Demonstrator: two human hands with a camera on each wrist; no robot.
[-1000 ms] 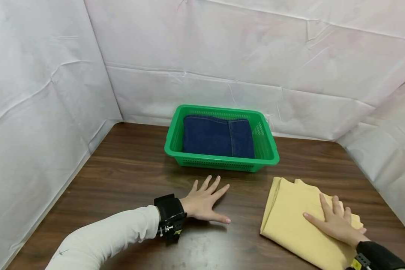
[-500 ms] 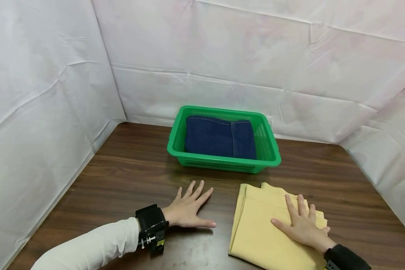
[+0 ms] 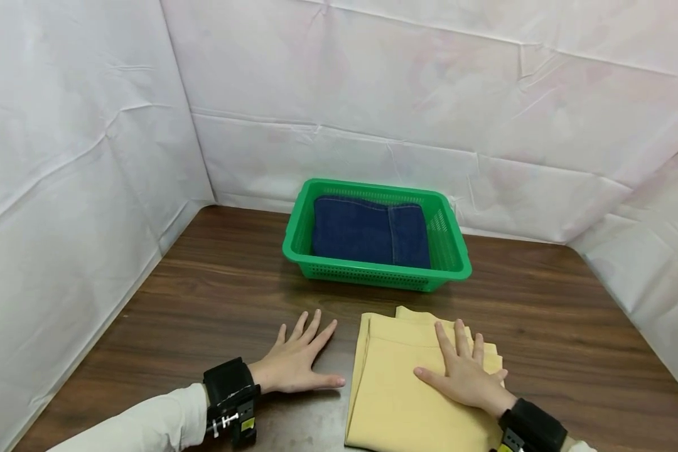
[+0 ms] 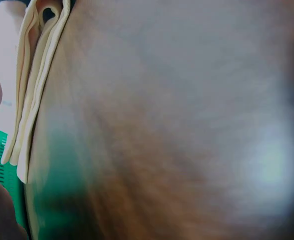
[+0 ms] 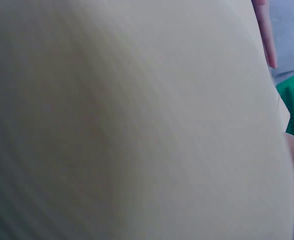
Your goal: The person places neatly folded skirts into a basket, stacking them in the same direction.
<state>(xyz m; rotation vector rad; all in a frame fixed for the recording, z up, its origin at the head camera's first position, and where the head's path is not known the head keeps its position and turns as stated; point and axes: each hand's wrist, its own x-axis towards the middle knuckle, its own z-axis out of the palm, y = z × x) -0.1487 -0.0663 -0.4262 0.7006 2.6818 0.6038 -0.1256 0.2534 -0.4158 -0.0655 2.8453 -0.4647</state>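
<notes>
A folded yellow cloth (image 3: 395, 389) lies on the table in front of the basket, its stacked layers (image 4: 37, 85) showing edge-on in the left wrist view. My right hand (image 3: 466, 376) rests palm down on its right part, fingers spread. To the left of the cloth, my left hand (image 3: 294, 361) lies flat on the bare wood with fingers spread, the thumb pointing toward the cloth's left edge. Neither hand grips anything. The right wrist view is filled mostly by the blurred cloth surface (image 5: 186, 125).
Behind the hands stands a green plastic basket (image 3: 373, 272) holding a folded dark blue denim garment (image 3: 361, 231). The brown wooden table (image 3: 203, 301) is bordered by white sheeting (image 3: 373, 81) at the back and both sides.
The yellow cloth has slid left across the table under my right hand. My left hand has shifted left and slightly nearer, staying flat. The basket stays in place.
</notes>
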